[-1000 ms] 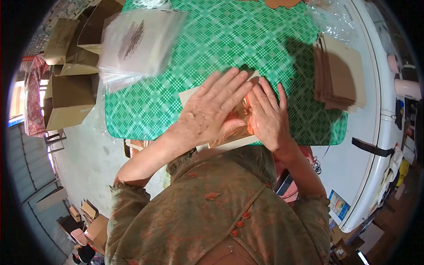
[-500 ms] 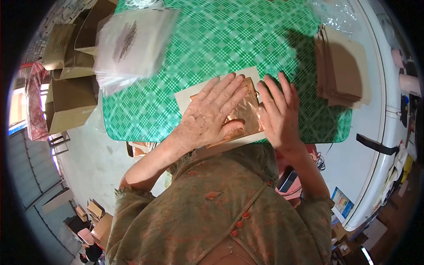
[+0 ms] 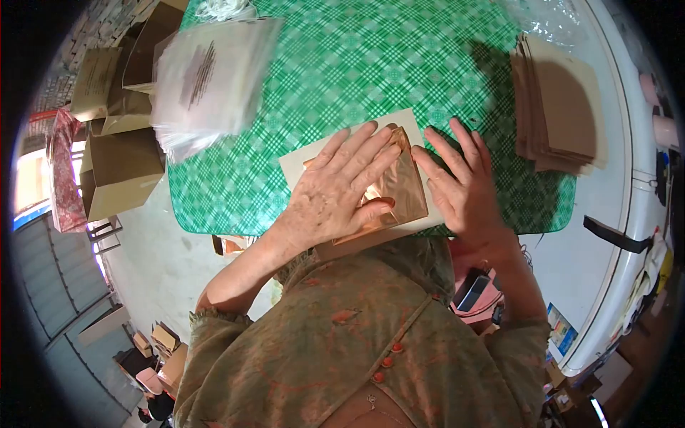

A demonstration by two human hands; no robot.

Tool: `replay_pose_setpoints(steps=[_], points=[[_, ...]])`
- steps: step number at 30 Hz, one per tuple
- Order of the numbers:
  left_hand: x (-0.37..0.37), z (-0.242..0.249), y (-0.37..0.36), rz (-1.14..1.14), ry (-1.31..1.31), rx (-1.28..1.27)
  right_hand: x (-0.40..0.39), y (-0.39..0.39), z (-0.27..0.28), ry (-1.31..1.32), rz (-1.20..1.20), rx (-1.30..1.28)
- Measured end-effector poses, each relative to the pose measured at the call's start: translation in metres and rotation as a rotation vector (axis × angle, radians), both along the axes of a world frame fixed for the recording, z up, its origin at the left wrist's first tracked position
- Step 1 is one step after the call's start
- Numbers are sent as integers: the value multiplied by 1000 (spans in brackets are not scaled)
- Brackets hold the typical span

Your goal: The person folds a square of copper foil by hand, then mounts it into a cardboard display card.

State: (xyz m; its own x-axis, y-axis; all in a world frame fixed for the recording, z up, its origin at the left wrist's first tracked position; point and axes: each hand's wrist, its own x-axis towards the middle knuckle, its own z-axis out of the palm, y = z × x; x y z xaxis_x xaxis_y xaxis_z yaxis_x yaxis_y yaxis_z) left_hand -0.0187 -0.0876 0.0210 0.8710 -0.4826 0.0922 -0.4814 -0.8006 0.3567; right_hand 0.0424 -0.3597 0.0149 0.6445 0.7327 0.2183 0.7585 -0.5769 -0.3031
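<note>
A shiny copper-coloured foil sheet (image 3: 405, 187) lies on a cream card (image 3: 288, 164) near the front edge of the table. My left hand (image 3: 334, 184) rests flat across the foil's left half, fingers stretched toward the far edge, covering much of it. Beside the foil's right edge is my right hand (image 3: 462, 187), fingers spread and holding nothing. Its fingertips sit at the card's right border. A brown strip (image 3: 335, 249) shows along the card's near side.
A green checked tablecloth (image 3: 342, 64) covers the table. Clear plastic bags (image 3: 214, 75) are stacked at the left, brown card sheets (image 3: 560, 107) at the right. Open cardboard boxes (image 3: 125, 171) stand off the left edge. Crumpled clear plastic (image 3: 549, 21) lies at the far right.
My right hand has shifted slightly right, off the foil's right edge. My left hand stays flat on the foil. The view has shifted slightly.
</note>
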Motion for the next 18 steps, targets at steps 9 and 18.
replay_pose_setpoints(steps=[9, 18], points=[[1, -4, 1, -7, 22, 9, 23, -5, 8, 28, 124, 13], [2, 0, -1, 4, 66, 38, 39, -7, 5, 69, 182, 57]])
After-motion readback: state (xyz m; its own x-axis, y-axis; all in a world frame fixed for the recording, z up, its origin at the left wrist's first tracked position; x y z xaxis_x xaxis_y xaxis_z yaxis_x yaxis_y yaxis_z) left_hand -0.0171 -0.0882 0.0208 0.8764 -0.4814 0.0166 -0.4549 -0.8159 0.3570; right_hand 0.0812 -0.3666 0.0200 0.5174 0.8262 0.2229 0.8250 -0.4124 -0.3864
